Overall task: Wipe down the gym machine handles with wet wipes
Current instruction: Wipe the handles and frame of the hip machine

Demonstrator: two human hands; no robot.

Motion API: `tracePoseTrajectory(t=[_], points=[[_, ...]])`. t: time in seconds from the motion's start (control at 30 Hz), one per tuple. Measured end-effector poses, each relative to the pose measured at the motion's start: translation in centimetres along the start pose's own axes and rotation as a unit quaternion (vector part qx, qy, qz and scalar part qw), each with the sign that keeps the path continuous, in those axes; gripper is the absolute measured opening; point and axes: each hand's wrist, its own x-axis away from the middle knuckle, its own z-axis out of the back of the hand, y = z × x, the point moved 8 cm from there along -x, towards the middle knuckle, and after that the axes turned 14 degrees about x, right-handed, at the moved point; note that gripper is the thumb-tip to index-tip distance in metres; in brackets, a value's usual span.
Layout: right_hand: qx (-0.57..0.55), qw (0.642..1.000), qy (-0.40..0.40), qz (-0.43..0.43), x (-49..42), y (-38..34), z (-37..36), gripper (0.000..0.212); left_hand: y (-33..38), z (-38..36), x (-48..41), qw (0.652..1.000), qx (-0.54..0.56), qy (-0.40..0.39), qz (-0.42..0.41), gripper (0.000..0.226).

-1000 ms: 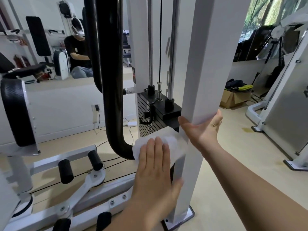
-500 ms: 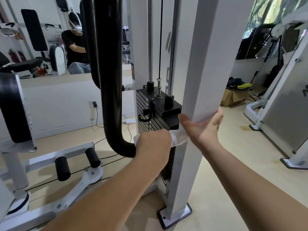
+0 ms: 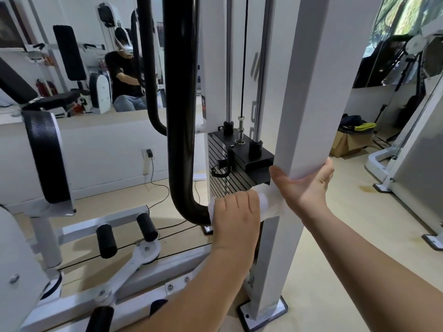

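Nearest the viewer, two bare forearms rise from the lower edge. The left hand (image 3: 236,213), knuckles up, has its fingers (image 3: 239,200) clenched over a white wet wipe (image 3: 272,203) and holds it around the low horizontal end of a black curved tubular handle bar (image 3: 181,140). The wipe thus lies wrapped on the bar where the bar reaches a white square metal post (image 3: 311,92), with its right edge just beside the right wrist. The right hand (image 3: 305,185) grasps that post just above the wipe, thumb on the left face and fingers (image 3: 329,167) hooked round the right edge.

To the left, low down, two black foam rollers (image 3: 106,240) stand on a white pivoting lever (image 3: 134,262).

Behind the hands, a black weight stack (image 3: 236,180) sits at the foot of two chrome guide rods (image 3: 229,68). A thin black cable (image 3: 245,56) runs down between the rods to the stack's top plate.

Farther left, a wall mirror (image 3: 91,25) reflects a seated person and padded benches. At far right, a brown cardboard box (image 3: 347,143) rests on the beige floor (image 3: 347,224).
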Motion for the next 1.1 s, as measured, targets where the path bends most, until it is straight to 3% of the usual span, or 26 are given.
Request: tracePoseTrajectory(t=[0.07, 0.13, 0.27, 0.33, 0.43, 0.47, 0.5, 0.53, 0.63, 0.7, 0.73, 0.87, 0.97, 1.1], points=[[0.001, 1.0, -0.001, -0.002, 0.1, 0.0, 0.0, 0.116, 0.2, 0.1, 0.2, 1.0, -0.012, 0.004, 0.001, 0.059], [0.001, 1.0, -0.005, -0.004, 0.1, -0.1, 0.0, 0.117, 0.5, 0.9, -0.5, 1.0, -0.014, -0.016, 0.009, 0.048], [-0.005, 1.0, -0.001, 0.002, 0.1, -0.1, 0.1, 0.118, -1.0, 0.1, -4.3, 0.976, 0.075, -0.189, 0.073, 0.033], [-0.003, 1.0, -0.003, 0.003, 0.1, -0.1, 0.1, 0.122, -1.5, -0.7, -5.9, 0.936, 0.127, -0.315, 0.097, 0.033], [0.005, 1.0, -0.003, 0.001, 0.1, -0.1, 0.1, 0.125, -1.4, -2.6, -4.9, 0.81, 0.254, -0.497, 0.18, 0.046], [0.006, 1.0, -0.001, 0.001, 0.1, -0.1, 0.1, 0.126, -1.3, -2.8, -4.5, 0.784, 0.27, -0.524, 0.195, 0.045], [0.005, 1.0, 0.0, 0.0, 0.1, -0.1, 0.1, 0.127, -1.3, -2.8, -4.8, 0.79, 0.268, -0.517, 0.192, 0.041], [0.002, 1.0, 0.002, -0.002, 0.1, -0.1, 0.1, 0.127, -1.3, -2.5, -5.3, 0.825, 0.248, -0.477, 0.174, 0.034], [-0.004, 1.0, 0.007, -0.003, 0.2, -0.1, 0.1, 0.125, -0.7, -0.9, -5.2, 0.971, 0.108, -0.202, 0.063, 0.026], [-0.003, 1.0, 0.005, 0.0, 0.2, -0.1, 0.1, 0.122, 0.5, 0.5, -2.4, 0.999, 0.019, -0.047, -0.002, 0.028], [-0.003, 1.0, 0.004, 0.001, 0.2, -0.1, 0.1, 0.12, 0.7, 0.7, -1.1, 1.0, 0.0, -0.005, -0.017, 0.033], [-0.001, 1.0, 0.001, 0.004, 0.1, 0.0, 0.1, 0.116, 1.0, 0.4, 0.0, 0.999, -0.032, 0.032, -0.007, 0.058], [0.0, 1.0, 0.003, 0.006, 0.1, 0.0, 0.1, 0.116, 0.6, 0.7, -1.3, 1.0, -0.016, 0.005, -0.006, 0.033], [-0.006, 1.0, 0.003, 0.011, 0.0, 0.1, 0.1, 0.117, -0.9, 0.3, -4.4, 0.978, 0.128, -0.156, 0.057, 0.011]])
